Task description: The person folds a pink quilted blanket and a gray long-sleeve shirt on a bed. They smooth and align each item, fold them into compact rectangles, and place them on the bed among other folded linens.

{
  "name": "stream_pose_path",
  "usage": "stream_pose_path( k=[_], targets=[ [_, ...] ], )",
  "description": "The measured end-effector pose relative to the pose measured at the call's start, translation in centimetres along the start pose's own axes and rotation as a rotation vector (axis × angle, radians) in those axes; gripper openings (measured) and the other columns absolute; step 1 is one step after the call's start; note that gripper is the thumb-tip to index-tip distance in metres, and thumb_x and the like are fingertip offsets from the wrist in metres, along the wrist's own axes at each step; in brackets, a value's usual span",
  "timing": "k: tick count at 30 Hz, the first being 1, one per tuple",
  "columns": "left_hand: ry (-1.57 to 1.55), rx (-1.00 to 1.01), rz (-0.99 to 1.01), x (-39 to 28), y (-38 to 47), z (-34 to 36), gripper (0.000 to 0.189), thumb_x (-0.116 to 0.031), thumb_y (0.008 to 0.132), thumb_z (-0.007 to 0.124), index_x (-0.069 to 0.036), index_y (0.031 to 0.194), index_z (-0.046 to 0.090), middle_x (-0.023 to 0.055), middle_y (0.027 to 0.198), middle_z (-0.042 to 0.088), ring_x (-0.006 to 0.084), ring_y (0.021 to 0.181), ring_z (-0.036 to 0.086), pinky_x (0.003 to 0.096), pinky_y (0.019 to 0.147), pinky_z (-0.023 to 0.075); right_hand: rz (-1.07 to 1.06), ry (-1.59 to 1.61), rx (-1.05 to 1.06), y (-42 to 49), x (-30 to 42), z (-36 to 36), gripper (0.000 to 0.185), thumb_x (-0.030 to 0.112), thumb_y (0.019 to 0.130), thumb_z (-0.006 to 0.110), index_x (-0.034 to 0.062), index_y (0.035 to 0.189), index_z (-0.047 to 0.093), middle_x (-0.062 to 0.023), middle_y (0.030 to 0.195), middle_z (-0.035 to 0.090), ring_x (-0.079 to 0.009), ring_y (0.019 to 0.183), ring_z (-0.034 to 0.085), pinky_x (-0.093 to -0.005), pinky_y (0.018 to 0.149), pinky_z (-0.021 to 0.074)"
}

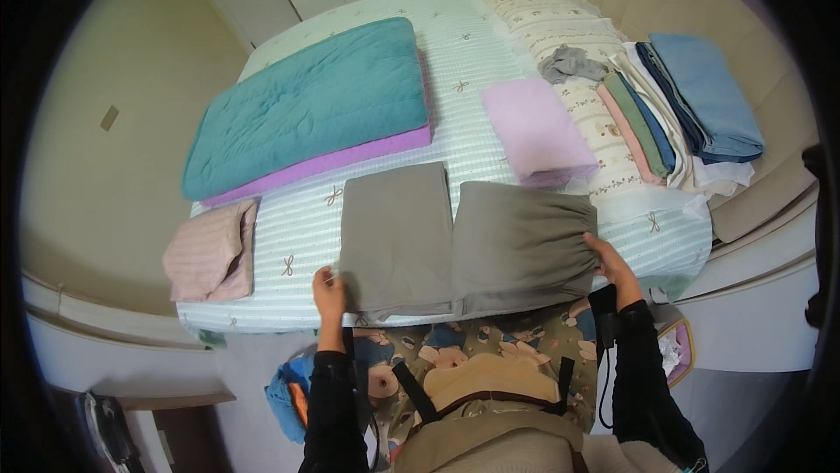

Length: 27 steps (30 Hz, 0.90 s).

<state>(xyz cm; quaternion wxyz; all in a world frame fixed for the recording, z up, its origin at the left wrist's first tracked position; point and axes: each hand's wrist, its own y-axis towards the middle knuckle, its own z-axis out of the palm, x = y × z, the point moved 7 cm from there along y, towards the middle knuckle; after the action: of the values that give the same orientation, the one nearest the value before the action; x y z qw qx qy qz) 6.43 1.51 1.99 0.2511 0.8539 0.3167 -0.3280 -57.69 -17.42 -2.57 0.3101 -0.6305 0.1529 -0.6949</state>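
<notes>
Folded grey fabric, apparently trousers with a gathered elastic end, lies on the bed in two side-by-side panels, the left panel flat and the right panel puckered at its right edge. My right hand grips that gathered edge, thumb on top. At the lower left corner of the grey fabric is my left hand, its fingers bent; whether it pinches the cloth cannot be told. Left of this hand lies a folded pink garment with faint stripes.
A teal quilt sits on a purple folded one farther back. To the right are a lilac folded cloth, a crumpled grey cloth, and stacked clothes with denim. A bin stands on the floor.
</notes>
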Motion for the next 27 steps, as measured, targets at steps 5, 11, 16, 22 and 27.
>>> stream_pose_path(
  k=[5,11,16,22,27],
  targets=[
    [-0.303,0.130,-0.427,9.4,2.2,1.4,0.020,-0.017,0.090,0.053,-0.001,0.089,0.065,0.0085,0.069,0.064,0.0147,0.054,0.058,0.0290,0.049,0.0466,-0.019,0.141,-0.075,-1.4,1.8,3.0,0.059,0.030,0.080,0.076,-0.0010,0.126,0.055,-0.0132,0.118,0.063,-0.0265,0.107,0.062,-0.0398,0.088,0.0520],
    [-0.633,0.299,-0.834,11.4,2.7,1.7,0.036,-0.035,0.096,0.050,-0.011,0.071,0.057,0.0006,0.059,0.057,0.0080,0.043,0.044,0.0220,0.037,0.0326,-0.052,0.425,0.126,-7.3,9.1,10.2,0.039,0.024,0.087,0.066,-0.0011,0.116,0.060,-0.0140,0.110,0.066,-0.0250,0.097,0.066,-0.0398,0.084,0.0550],
    [-0.730,0.338,-0.912,12.6,2.8,2.3,0.040,-0.041,0.096,0.050,-0.011,0.070,0.058,-0.0020,0.056,0.053,0.0086,0.040,0.042,0.0227,0.036,0.0319,-0.109,0.522,0.329,-8.7,20.0,18.6,0.035,0.023,0.092,0.059,-0.0030,0.115,0.058,-0.0154,0.109,0.066,-0.0270,0.098,0.065,-0.0412,0.087,0.0545],
    [-0.818,0.350,-0.919,12.9,3.2,3.0,0.043,-0.040,0.095,0.052,-0.009,0.066,0.059,-0.0022,0.051,0.049,0.0087,0.035,0.038,0.0231,0.031,0.0286,-0.402,0.583,0.527,-7.5,35.6,22.4,0.032,0.023,0.095,0.056,-0.0050,0.110,0.060,-0.0163,0.108,0.066,-0.0269,0.099,0.064,-0.0408,0.090,0.0529],
    [-0.745,0.329,-0.938,12.9,3.1,2.6,0.042,-0.041,0.095,0.051,-0.011,0.066,0.058,-0.0045,0.052,0.050,0.0054,0.038,0.038,0.0214,0.034,0.0295,-0.649,0.721,0.157,-4.9,38.2,15.7,0.036,0.025,0.089,0.064,-0.0007,0.114,0.059,-0.0146,0.110,0.065,-0.0282,0.102,0.064,-0.0427,0.090,0.0533]
  ],
)
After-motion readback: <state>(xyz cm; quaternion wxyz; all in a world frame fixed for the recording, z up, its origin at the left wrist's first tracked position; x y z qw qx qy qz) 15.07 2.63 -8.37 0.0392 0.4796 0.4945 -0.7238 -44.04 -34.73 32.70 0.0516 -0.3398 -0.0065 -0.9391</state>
